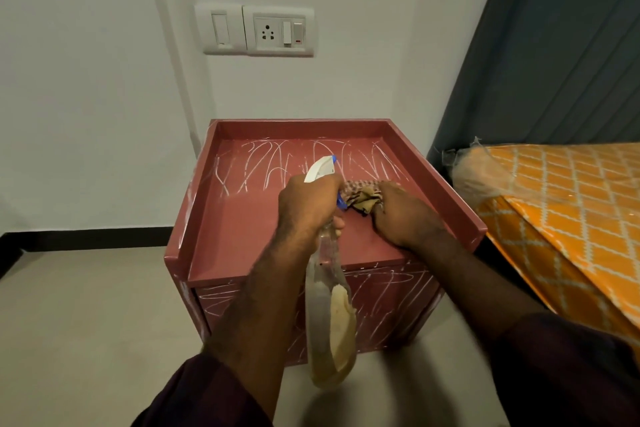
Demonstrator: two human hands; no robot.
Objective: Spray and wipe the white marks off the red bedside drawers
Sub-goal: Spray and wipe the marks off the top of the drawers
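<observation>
right now the left hand (306, 208) grips a spray bottle (329, 315) over the drawers (242, 225), right hand (403, 213) fingers bunched round a cloth (362, 196) near white marks (277, 163).

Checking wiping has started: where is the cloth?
In the head view the cloth is bunched in the right hand on top of the drawers, just right of the spray bottle.

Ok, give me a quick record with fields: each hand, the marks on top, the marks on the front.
left hand: grips the spray bottle by its neck, nozzle aimed toward the back of the top
right hand: grips the cloth at the middle of the red drawers' top
top: white marks across the rear half; near half looks clean
drawer front: scribbled all over
</observation>
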